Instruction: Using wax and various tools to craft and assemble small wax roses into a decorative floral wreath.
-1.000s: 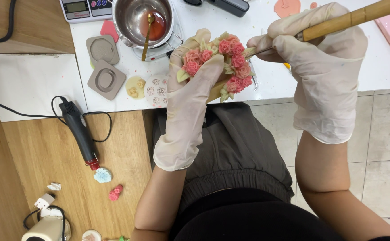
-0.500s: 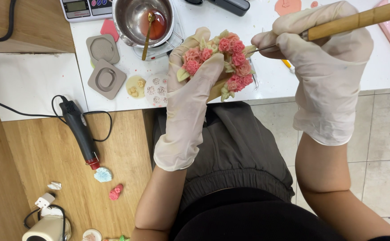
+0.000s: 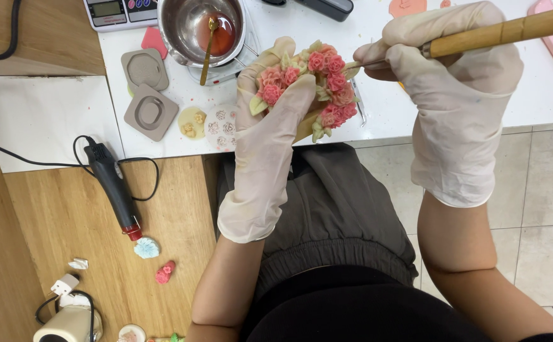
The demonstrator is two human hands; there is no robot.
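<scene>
My gloved left hand (image 3: pixel 265 145) grips a round piece covered with small pink roses and pale green leaves (image 3: pixel 314 85), held up over the white table's edge. In my gloved right hand (image 3: pixel 453 101) is a bamboo-handled brush (image 3: pixel 510 30); its tip touches the right side of the flower piece. Both hands wear thin cream gloves.
On the white table (image 3: pixel 384 114) stand a steel bowl with reddish liquid and a spoon (image 3: pixel 203 28), grey moulds (image 3: pixel 146 95), round flower moulds (image 3: pixel 210 123) and a scale (image 3: pixel 118 9). A black heat tool with cord (image 3: pixel 115 187) and small flower pieces (image 3: pixel 153 256) lie on the wooden surface at left.
The brush handle has tilted slightly and my right hand has shifted a little at the flower piece. My left hand keeps the piece in much the same place.
</scene>
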